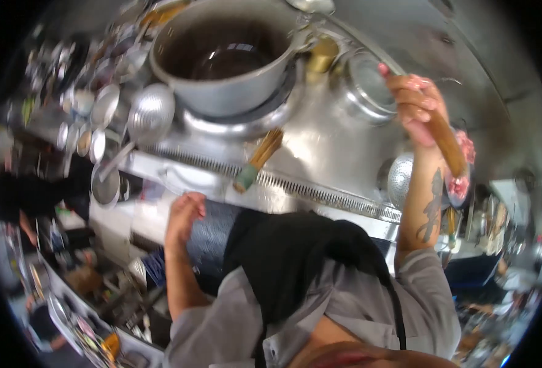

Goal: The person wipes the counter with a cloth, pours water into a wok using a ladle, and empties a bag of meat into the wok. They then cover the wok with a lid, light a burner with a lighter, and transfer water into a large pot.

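Observation:
My right hand is closed around the wooden handle of a long metal-shafted ladle, whose bowl shows at the top edge. My left hand hangs near the counter's front edge, fingers curled, with nothing visible in it. A large grey pot stands on a round burner ring, dark inside, with light reflections. Between the pot and my body, a bundled brush with a green-wrapped end lies across the slotted drain strip.
Perforated strainers and bowls crowd the left side. A round metal lidded container and a brass-coloured cup stand right of the pot. Raw meat sits beyond my right forearm. Another person in dark clothing is at far left.

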Tool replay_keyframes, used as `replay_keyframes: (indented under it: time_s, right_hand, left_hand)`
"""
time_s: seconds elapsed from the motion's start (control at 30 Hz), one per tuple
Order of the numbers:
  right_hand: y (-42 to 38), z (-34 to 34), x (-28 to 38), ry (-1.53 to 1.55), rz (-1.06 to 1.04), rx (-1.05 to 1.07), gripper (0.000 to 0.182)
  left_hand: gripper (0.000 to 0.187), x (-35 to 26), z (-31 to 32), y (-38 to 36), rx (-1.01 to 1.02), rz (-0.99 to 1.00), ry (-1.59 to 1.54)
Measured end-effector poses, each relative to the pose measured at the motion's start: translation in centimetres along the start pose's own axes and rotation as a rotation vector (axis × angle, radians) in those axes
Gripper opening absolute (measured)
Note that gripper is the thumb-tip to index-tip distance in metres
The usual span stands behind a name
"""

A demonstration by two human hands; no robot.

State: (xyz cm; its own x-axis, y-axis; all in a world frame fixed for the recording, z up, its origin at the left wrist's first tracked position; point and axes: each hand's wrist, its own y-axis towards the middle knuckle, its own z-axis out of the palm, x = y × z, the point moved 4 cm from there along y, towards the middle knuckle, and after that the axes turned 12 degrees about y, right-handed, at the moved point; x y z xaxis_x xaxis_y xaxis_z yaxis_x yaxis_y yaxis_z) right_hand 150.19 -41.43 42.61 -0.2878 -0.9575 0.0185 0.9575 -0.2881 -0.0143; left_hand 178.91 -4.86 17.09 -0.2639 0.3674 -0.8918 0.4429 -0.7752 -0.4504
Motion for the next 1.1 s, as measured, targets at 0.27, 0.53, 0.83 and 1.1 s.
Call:
replay_keyframes:
  time_s: [0.27, 0.53, 0.83, 1.1]
  right_hand:
    - [6.3, -3.7, -2.8, -0.3, 0.193, -0.205, 0.047]
    - [8.2, -3.8, -2.4, -1.672, -0.161, -0.61, 0.029]
    - [-1.8, -1.1, 7.0, -1.9, -0.681, -0.614, 0.041]
    - [-13.2, -14.4, 21.7, -2.197, -0.535, -1.149, 0.03]
  left_hand:
    - [0.027, 22.7, -1.8, 1.2, -0.11, -0.58, -0.094]
    - [0.032, 30.1, 17.0, 10.2, -0.067, -0.608, -0.671]
    - [0.043, 35.2, 20.8, 12.5, -0.311, -0.377, -1.028]
    - [0.042, 37.9, 17.2, 10.2, 0.113, -0.255, -0.811]
